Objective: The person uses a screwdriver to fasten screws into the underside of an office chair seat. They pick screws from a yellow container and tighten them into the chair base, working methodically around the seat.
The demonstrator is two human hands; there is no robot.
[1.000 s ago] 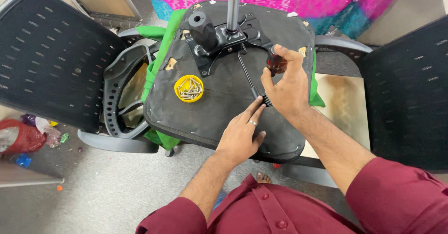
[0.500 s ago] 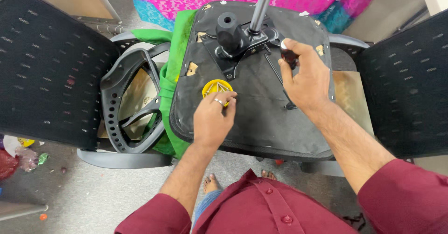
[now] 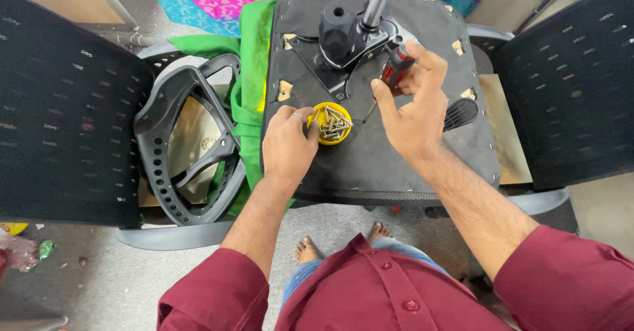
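Hands point(image 3: 288, 143) on screw cup point(image 3: 332, 124), screwdriver point(image 3: 394, 75)

**One camera, worn on the head, looking straight down**

It looks steeply down from above the person's own chest onto the upturned chair seat point(image 3: 383, 133), close in, at arm's length. Top of frame lies beyond the seat; floor shows below it.

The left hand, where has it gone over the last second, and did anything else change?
The left hand moved from the seat's near edge up to the yellow cup of screws and now touches it. The right hand kept holding the screwdriver; the upturned chair seat stayed put.
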